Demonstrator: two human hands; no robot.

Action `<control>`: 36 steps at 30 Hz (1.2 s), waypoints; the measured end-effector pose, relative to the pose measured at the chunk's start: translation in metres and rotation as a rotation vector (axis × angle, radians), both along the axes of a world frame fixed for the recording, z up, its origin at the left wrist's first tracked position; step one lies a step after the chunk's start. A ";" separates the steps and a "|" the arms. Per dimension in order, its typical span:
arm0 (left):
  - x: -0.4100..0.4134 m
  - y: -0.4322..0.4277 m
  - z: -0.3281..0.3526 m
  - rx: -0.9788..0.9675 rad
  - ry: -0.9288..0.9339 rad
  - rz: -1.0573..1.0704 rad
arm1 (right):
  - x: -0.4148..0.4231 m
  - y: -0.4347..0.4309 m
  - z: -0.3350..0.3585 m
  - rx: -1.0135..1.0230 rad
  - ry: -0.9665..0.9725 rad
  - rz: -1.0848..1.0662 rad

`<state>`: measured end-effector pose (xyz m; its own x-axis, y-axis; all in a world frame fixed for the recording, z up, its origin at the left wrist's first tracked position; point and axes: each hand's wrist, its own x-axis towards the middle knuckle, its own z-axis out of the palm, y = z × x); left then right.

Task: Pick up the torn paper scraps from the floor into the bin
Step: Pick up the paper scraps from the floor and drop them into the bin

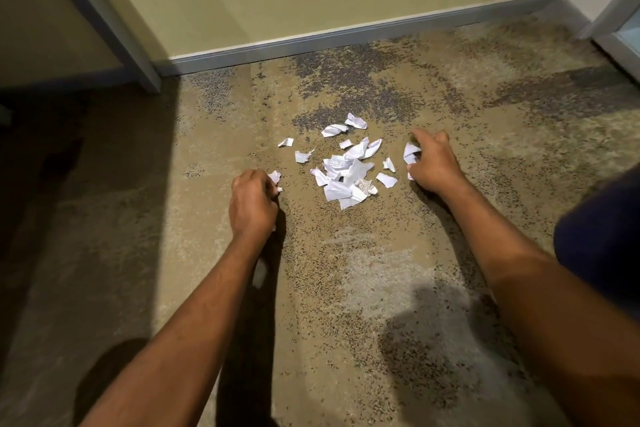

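Several torn white paper scraps (346, 166) lie in a loose pile on the speckled tan carpet (346, 270), in the middle of the head view. My left hand (252, 201) is at the pile's left edge, fingers curled round small white scraps (275, 177). My right hand (434, 163) is at the pile's right edge and grips a crumpled white scrap (411, 152). Both hands are low, at the carpet. No bin shows in view.
A yellow wall with a grey skirting board (346, 36) runs behind the pile. A grey frame post (114, 21) stands at the left with dark shadow beside it. A pale door frame (620, 35) is at the far right. My dark-clothed knee (602, 239) is at the right.
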<state>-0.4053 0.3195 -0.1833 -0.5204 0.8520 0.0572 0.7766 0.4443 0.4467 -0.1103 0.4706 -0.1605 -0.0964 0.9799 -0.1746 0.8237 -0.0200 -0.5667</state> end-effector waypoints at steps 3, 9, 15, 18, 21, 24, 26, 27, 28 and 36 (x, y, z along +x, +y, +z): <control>-0.005 0.004 -0.005 0.030 0.021 0.001 | -0.002 0.008 -0.005 -0.013 -0.055 0.057; 0.001 0.011 0.004 0.104 -0.036 0.015 | -0.012 0.000 -0.003 0.057 -0.011 0.068; 0.027 0.030 0.012 0.098 -0.223 -0.083 | -0.024 -0.010 0.001 0.000 -0.009 0.188; 0.049 0.037 0.017 -0.020 -0.277 -0.164 | -0.040 -0.021 0.007 -0.085 -0.027 0.231; 0.065 0.044 0.017 -0.111 -0.289 -0.214 | -0.056 -0.034 0.010 -0.156 -0.044 0.288; 0.079 0.047 0.020 -0.126 -0.313 -0.253 | -0.069 -0.046 0.013 -0.166 -0.009 0.320; 0.087 0.046 0.020 -0.107 -0.319 -0.253 | -0.074 -0.054 0.014 -0.172 0.073 0.266; 0.090 0.045 0.018 -0.099 -0.335 -0.234 | -0.076 -0.057 0.014 -0.183 0.126 0.224; 0.092 0.044 0.017 -0.091 -0.365 -0.202 | -0.077 -0.059 0.015 -0.195 0.172 0.188; 0.104 0.025 0.026 -0.025 -0.714 -0.020 | -0.070 -0.075 0.024 -0.370 0.431 0.008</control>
<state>-0.3014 0.3444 -0.1572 -0.4075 0.8587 -0.3108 0.3069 0.4493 0.8390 -0.1801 0.3957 -0.1370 -0.2424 0.8596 -0.4498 0.5204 -0.2760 -0.8081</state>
